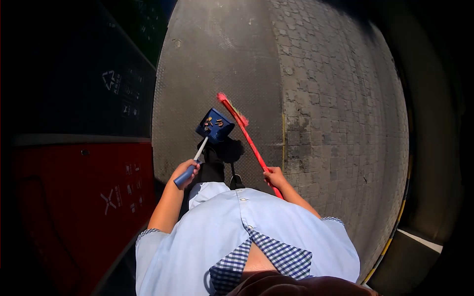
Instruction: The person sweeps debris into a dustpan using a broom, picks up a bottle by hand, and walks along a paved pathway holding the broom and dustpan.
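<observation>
My left hand [186, 173] is wrapped round the blue grip of a dustpan's pale handle. The blue dustpan [221, 132] is at the far end of that handle, low over or on the metal floor, with several small brown and yellowish pieces of litter [208, 123] in it. My right hand [274, 176] is closed round the red pole of a broom [254, 148]. The broom's pink and red bristle head [232, 109] lies just beyond and to the right of the dustpan, apart from it.
Dark and red bins [94, 212] with white printed symbols stand along the left. A textured metal floor [212, 59] runs ahead, bordered by a yellow line. Right of it is stone paving [335, 108], ending at a yellow-and-black kerb. My shoes show below the dustpan.
</observation>
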Demonstrator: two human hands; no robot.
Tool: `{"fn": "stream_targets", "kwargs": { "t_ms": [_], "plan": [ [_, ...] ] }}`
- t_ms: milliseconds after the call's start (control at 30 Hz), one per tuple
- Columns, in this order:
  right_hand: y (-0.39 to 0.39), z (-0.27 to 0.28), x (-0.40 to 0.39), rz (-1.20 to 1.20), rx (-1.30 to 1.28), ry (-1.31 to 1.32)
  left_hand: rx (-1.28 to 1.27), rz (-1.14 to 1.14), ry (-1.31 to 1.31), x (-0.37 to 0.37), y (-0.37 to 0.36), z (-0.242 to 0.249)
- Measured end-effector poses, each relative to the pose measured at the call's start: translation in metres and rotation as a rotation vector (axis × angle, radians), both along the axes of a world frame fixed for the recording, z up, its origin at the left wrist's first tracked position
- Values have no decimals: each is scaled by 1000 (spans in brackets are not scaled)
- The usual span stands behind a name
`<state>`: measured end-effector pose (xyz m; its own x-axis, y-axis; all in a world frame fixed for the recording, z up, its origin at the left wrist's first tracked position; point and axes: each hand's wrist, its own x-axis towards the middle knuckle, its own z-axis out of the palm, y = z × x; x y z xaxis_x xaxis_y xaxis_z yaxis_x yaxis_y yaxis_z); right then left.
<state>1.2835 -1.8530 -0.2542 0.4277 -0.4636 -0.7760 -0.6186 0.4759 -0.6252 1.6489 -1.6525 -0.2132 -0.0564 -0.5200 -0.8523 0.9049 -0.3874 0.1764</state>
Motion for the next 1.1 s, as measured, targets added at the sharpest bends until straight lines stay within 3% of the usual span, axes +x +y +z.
{"fn": "stream_targets", "kwargs": {
  "t_ms": [233,400,567,867,1033,1100],
  "plan": [
    [-126,2,126,56,-85,42,-22,42,-66,107,-96,2],
    [-215,5,214,50,-55,79,-18,-17,-74,194,-172,7],
    [-301,-13,280,-37,-20,87,40,-152,-112,265,-257,-21],
    [-477,-100,372,-87,8,109,96,-188,-152,326,-414,-59],
    [-527,-146,422,-33,-31,246,148,-225,-189,342,-480,-62],
    [-533,-167,434,147,-133,328,165,-205,-173,348,-503,-68]
  ]
}}
